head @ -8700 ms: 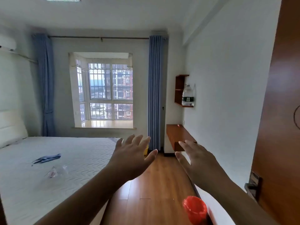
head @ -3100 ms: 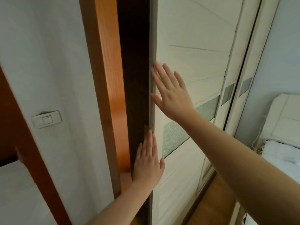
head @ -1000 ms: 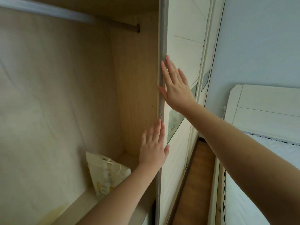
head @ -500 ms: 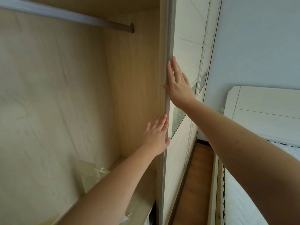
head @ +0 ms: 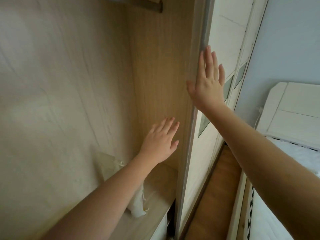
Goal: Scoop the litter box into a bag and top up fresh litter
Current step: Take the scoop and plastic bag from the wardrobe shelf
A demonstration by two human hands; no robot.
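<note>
Wardrobe interior (head: 69, 84) stood open. Right hand (head: 207, 84) pressed flat, fingers straight, on the sliding door's edge (head: 190, 135). Left hand (head: 160, 141) hovered beside that edge, fingers loosely spread. Below it, a pale bag (head: 136, 201) on the shelf looked soft, crumply; grip its upper body.

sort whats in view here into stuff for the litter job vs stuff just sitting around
For the job:
- pale bag on the wardrobe shelf, possibly litter; its label is unreadable
- sliding door, right hand flat on its edge
- left hand, open, inside the wardrobe

Just there:
- hanging rail
- bed headboard
- wood floor
</note>
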